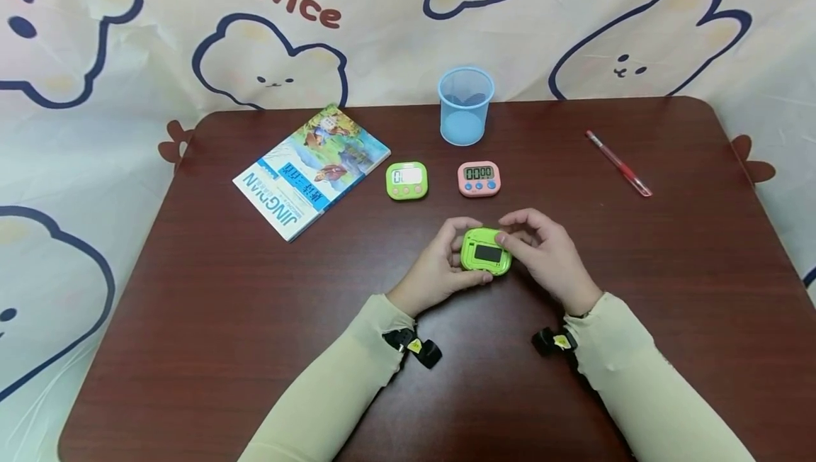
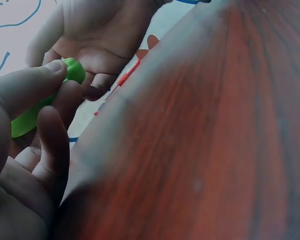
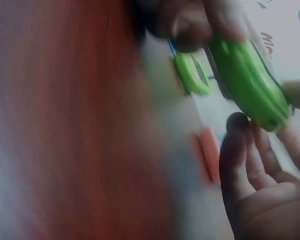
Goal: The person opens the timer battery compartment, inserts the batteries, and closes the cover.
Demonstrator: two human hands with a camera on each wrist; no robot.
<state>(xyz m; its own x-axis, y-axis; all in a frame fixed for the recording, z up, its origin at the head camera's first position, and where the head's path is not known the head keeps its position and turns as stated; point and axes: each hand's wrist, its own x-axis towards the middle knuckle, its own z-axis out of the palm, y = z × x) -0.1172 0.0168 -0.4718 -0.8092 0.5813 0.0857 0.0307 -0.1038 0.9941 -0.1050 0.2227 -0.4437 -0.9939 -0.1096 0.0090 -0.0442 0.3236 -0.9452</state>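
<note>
My left hand [image 1: 440, 267] holds a green digital timer [image 1: 478, 253] above the table, thumb on the near edge and fingers around the far side. A dark rectangle shows on its upturned face, probably the back. My right hand [image 1: 551, 256] is at the timer's right; its thumb touches the upper right corner, while the other fingers are loosely bent beside it. In the right wrist view, the timer [image 3: 250, 82] appears edge-on and blurred, above the right fingers [image 3: 237, 155]. Part of the timer [image 2: 75, 70] shows between left thumb and fingers in the left wrist view.
Beyond the hands lie another green timer [image 1: 406, 191] and a pink timer [image 1: 479, 180]. A book [image 1: 312, 171] lies to their left, a blue cup [image 1: 464, 118] stands at the back, and a red pen [image 1: 618, 163] lies right on the brown table [image 1: 701, 271].
</note>
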